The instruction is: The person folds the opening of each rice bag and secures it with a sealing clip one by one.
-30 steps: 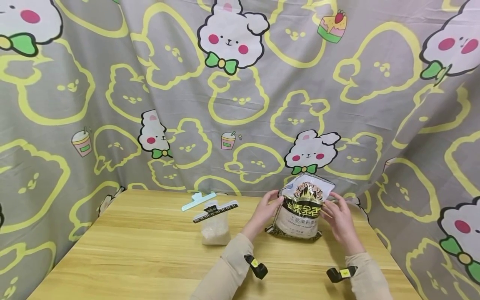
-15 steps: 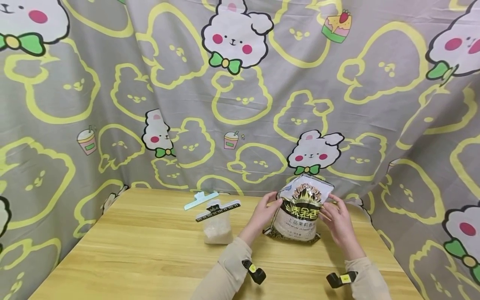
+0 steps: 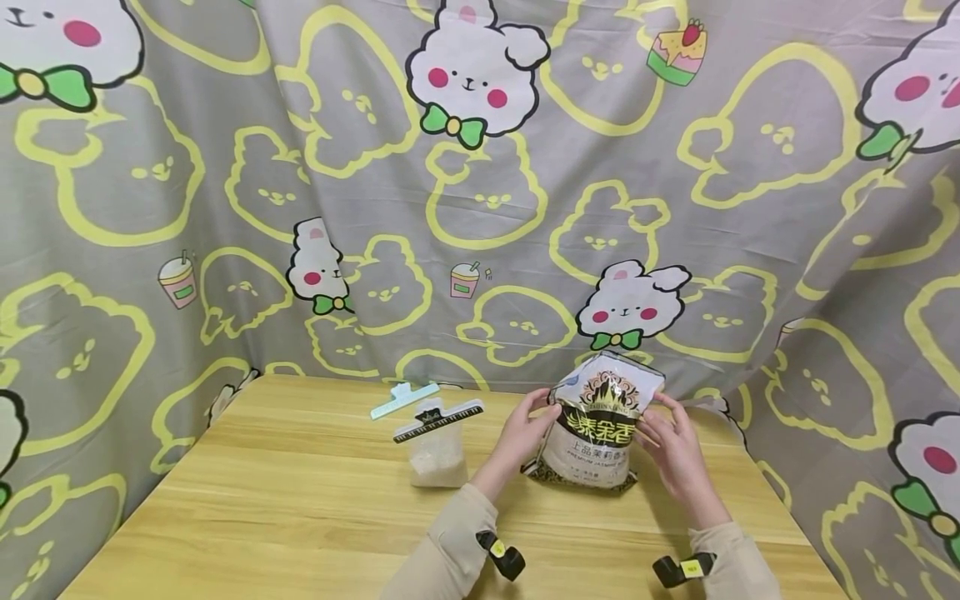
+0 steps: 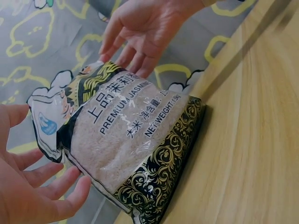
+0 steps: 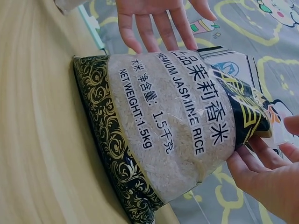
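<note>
A plastic bag of jasmine rice [image 3: 588, 458] stands on the wooden table, its black-and-gold base [image 5: 107, 140] down and its white top sagging. My left hand [image 3: 528, 425] is at the bag's left side; in the left wrist view, its fingers [image 4: 51, 177] lie fairly straight with their tips along the bag's edge. At the opposite side, my right hand [image 3: 675, 442] has loosely bent fingers [image 5: 254, 161] against the upper part of the bag, thumb spread apart. The bag sits between the two hands, with neither wrapped around it.
To the left stands a small clear bag of white grains [image 3: 437, 462], topped by a black clip with piano-key markings [image 3: 438, 422]. A light blue clip [image 3: 405, 400] is behind it. A patterned grey curtain [image 3: 360, 208] surrounds the table [image 3: 300, 500] on the far sides.
The rice bag and both hands have shifted slightly left and toward me on the table. The head view has turned a little to the left. Both hands stay at the bag's sides.
</note>
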The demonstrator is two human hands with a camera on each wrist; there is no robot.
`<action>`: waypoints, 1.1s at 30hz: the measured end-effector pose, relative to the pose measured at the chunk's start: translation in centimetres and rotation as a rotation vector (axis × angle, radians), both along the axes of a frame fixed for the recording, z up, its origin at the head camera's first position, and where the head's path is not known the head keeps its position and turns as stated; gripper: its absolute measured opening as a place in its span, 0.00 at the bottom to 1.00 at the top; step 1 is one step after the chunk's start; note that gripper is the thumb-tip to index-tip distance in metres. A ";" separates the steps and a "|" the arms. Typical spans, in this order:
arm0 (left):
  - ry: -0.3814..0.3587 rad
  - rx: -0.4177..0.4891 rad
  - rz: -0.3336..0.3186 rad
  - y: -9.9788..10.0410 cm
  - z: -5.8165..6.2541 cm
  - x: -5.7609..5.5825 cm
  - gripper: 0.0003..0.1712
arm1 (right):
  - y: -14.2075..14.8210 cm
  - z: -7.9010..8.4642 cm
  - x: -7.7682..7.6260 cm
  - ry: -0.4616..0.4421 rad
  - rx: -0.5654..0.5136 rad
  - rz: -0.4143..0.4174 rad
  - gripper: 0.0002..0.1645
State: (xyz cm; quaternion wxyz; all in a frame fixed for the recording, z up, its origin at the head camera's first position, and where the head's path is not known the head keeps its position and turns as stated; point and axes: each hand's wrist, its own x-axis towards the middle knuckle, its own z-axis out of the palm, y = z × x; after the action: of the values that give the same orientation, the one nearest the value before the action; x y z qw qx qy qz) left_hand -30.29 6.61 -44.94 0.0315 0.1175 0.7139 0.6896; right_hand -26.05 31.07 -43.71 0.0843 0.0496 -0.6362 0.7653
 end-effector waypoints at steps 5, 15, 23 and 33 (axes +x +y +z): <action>-0.031 0.028 -0.008 -0.4 0.2 0.6 0.30 | -0.3 0.0 0.5 0.011 -0.006 0.012 0.20; -0.024 0.012 -0.004 -1.2 0.1 1.8 0.31 | -1.0 -0.2 1.3 0.016 0.005 0.029 0.21; -0.020 0.018 0.003 -1.9 0.1 2.7 0.29 | -1.6 -0.5 1.9 0.042 0.014 0.041 0.21; -0.014 0.000 0.000 -3.0 0.4 3.8 0.31 | -2.3 -0.6 2.6 0.075 -0.003 0.070 0.22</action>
State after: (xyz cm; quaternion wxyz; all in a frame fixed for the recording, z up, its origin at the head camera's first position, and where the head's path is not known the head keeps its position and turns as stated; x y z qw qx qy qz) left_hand -26.53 3.62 -44.58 0.0367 0.1126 0.7137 0.6904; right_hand -23.44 28.80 -44.28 0.0813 0.1003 -0.6293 0.7664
